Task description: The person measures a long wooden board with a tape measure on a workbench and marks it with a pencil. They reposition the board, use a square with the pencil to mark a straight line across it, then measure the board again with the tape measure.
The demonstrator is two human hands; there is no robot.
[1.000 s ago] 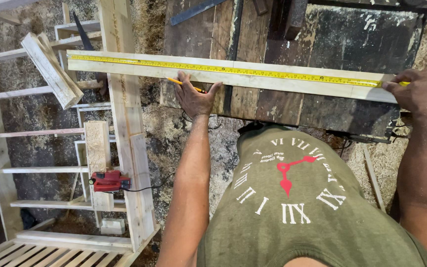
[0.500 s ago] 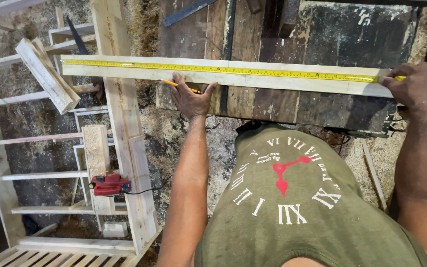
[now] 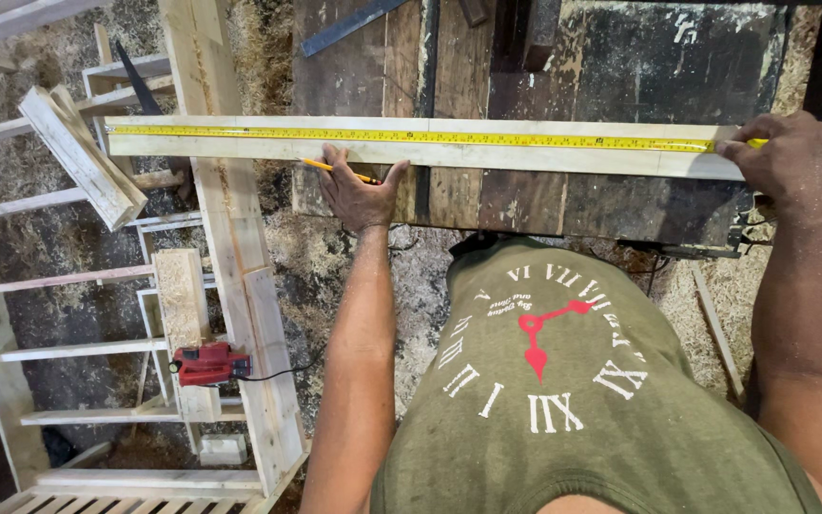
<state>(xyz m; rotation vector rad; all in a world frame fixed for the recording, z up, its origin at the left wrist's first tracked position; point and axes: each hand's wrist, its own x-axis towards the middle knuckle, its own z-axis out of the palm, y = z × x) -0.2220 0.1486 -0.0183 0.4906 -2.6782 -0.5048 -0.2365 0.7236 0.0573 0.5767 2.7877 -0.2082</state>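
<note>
A long pale wooden plank lies across a dark workbench. A yellow tape measure is stretched along the plank's top. My left hand rests against the plank's near edge and holds a yellow pencil. My right hand presses the right end of the tape down on the plank.
Pale wooden frames with slats stand on the sawdust-covered floor at left. A red power tool sits on a frame, its cord trailing right. A short plank leans at upper left. A metal square lies on the bench.
The view has shifted slightly; the plank, tape and both hands keep their places relative to each other.
</note>
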